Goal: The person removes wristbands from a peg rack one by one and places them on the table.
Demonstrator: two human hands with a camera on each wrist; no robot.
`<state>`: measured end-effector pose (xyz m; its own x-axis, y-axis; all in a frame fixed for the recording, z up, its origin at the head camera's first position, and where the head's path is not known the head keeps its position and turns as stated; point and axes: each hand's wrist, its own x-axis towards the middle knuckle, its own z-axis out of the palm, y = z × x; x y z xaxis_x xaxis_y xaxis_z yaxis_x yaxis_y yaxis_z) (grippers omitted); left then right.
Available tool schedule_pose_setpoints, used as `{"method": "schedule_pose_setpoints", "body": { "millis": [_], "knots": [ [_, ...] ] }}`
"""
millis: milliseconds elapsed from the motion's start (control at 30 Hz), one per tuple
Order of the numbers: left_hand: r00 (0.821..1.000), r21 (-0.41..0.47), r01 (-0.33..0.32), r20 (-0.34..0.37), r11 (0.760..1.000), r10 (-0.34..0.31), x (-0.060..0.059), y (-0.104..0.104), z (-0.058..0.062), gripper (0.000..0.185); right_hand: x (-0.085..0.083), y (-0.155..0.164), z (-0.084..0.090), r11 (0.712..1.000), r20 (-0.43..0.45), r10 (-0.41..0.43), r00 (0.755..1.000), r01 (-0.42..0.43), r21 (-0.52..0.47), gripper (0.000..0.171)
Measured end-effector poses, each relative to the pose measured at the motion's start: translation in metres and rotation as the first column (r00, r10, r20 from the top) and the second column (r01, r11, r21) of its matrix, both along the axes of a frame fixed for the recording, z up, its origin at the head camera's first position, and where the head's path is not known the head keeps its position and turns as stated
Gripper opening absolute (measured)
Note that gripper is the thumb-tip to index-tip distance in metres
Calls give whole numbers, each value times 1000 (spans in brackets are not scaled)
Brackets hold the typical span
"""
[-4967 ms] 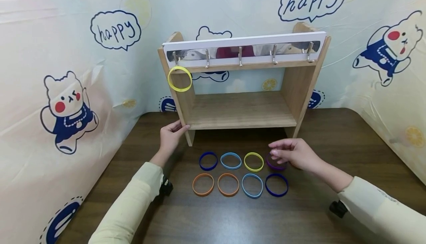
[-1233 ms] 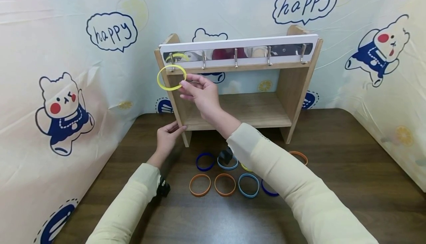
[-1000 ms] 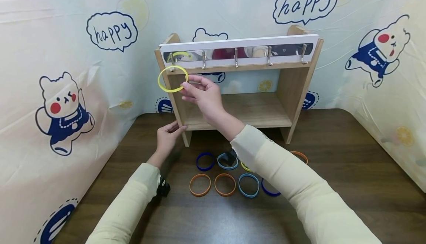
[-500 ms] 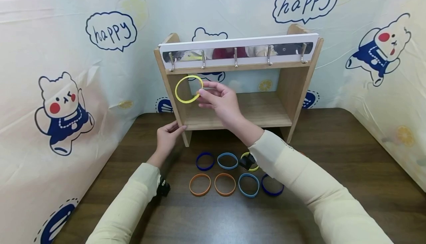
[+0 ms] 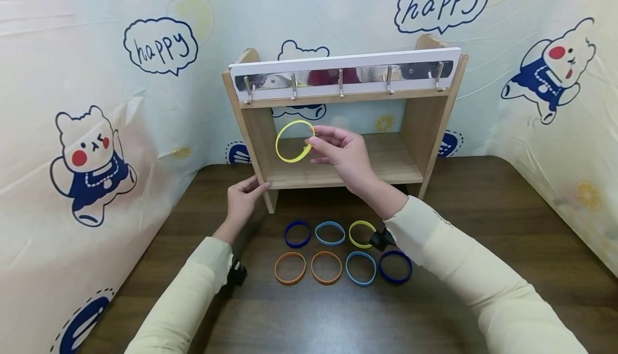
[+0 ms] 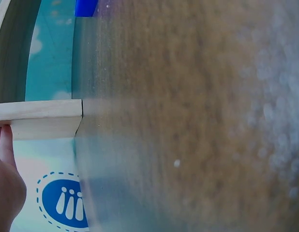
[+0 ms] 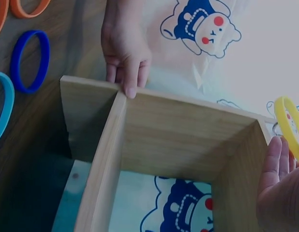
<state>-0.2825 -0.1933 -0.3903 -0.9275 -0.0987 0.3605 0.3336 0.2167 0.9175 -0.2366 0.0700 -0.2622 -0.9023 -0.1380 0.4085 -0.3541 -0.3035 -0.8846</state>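
My right hand (image 5: 344, 156) pinches a yellow silicone wristband (image 5: 282, 155) between thumb and fingers, in front of the wooden shelf's (image 5: 347, 155) opening. The right wrist view shows this yellow wristband (image 7: 288, 126) at its right edge. My left hand (image 5: 243, 202) grips the lower front edge of the shelf's left side panel, thumb in front. A white rail (image 5: 347, 60) with several metal hooks runs along the shelf's top front; the leftmost hook (image 5: 248, 90) carries nothing.
Wristbands lie in two rows on the dark table (image 5: 309, 316): dark blue (image 5: 297, 245), light blue (image 5: 330, 243) and yellow (image 5: 354, 243) behind; orange (image 5: 290, 282), light blue (image 5: 361, 284) and dark blue (image 5: 396, 281) in front. My right sleeve (image 5: 463, 257) covers table behind it. A printed cloth (image 5: 96, 0) surrounds the table.
The yellow wristband hung on the leftmost hook; my right hand has come from the table, taken it off, and carried it down and right. My left hand stays on the panel.
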Motion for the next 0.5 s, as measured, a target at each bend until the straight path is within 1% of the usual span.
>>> {"method": "schedule_pose_setpoints", "body": {
  "millis": [267, 400, 500],
  "knots": [
    [1000, -2, -4, -3, 1000, 4, -1, -1, -1, 37, 1, 21, -11, 1000, -25, -15, 1000, 15, 20, 30],
    [1000, 12, 0, -5, 1000, 0, -2, 0, -1, 37, 2, 35, -18, 998, -17, -24, 1000, 25, 51, 32],
    [1000, 21, 3, -3, 1000, -3, -2, 0, -2, 36, 3, 46, -23, 998, 2, -17, 1000, 17, 65, 32]
  ]
}}
